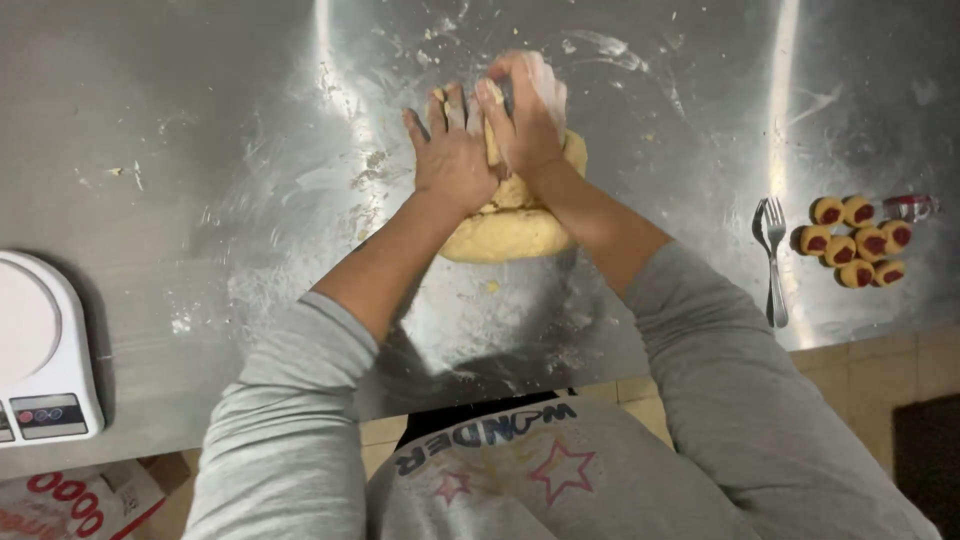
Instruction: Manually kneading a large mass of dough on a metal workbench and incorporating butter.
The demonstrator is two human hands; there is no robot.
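Both hands pressing yellow dough on a floury steel bench

Firstly, at the far left edge a white kitchen scale stands on the bench, which is of grey metal and has white flour smears on it. Below the scale, off the bench edge, a piece of white paper with red print is seen.

In the middle, a lump of yellow dough lies on the bench, a little beyond the person's chest. The left hand lies flat on the left part of the dough, fingers stretched and close together, palm down; its grip holds nothing, it only presses. The right hand is just beside it, touching it, on the upper part of the dough. Its fingers are bent over the far edge of the dough, so its grip is narrow and closes on dough. Both hands have flour on them. The grey sleeves are pushed up on the forearms.

More to the right, a metal fork lies on the bench, well apart from the dough. Just beside the fork is a group of small round yellow pieces with dark red centres, and behind them a small red and clear object that I cannot identify.
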